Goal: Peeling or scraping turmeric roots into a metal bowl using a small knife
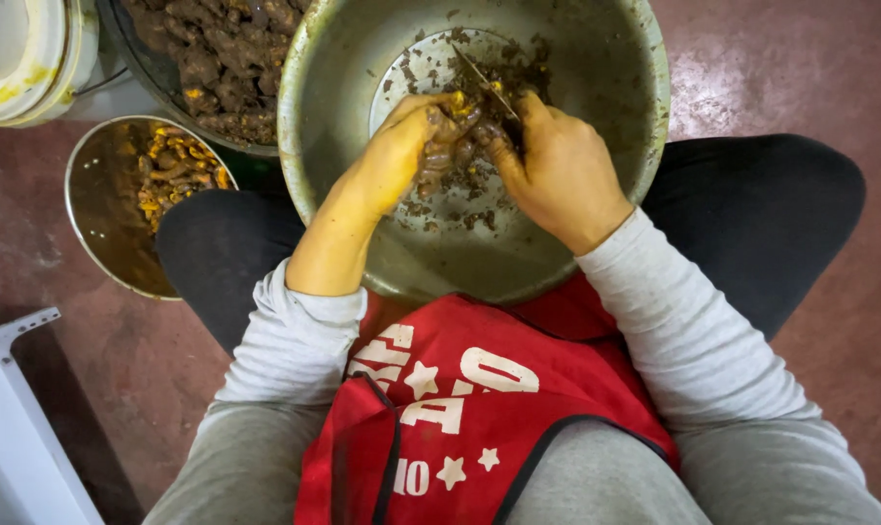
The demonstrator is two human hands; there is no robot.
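Note:
Over a large metal bowl [596,194] resting on my lap, my left hand [406,146] grips a muddy brown root [450,146] with a cut orange end. My right hand [557,170] holds a small knife [484,83], its blade pointing up and left against the root. Both hands are stained yellow and smeared with dirt. Brown peelings and scraps [479,209] lie on the bowl's bottom under my hands.
A smaller metal bowl [95,209] at the left holds several peeled orange root pieces [173,170]. A dark basin [217,58] above it is full of muddy unpeeled roots. A white bucket [27,53] stands at the top left, a white frame [13,408] at the bottom left. Reddish floor around.

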